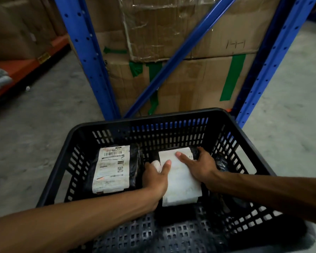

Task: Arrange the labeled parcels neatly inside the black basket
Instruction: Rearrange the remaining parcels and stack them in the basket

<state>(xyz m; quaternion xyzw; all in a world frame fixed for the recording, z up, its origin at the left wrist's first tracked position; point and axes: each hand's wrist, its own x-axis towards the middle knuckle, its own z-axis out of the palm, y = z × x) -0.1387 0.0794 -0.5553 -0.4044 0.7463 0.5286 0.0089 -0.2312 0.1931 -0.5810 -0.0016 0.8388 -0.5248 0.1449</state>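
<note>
Both hands, left and right, reaching forward, fingers spread, pressing down.

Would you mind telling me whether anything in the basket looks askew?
Yes: the parcel held by both hands, left hand and right hand, lies tilted, its label out of line with the left parcel lying squarer in the basket.

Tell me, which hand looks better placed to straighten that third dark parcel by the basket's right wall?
Probably the right hand: it lies next to that dark parcel, while the left hand sits on the far side of the white-labelled parcel.
</note>
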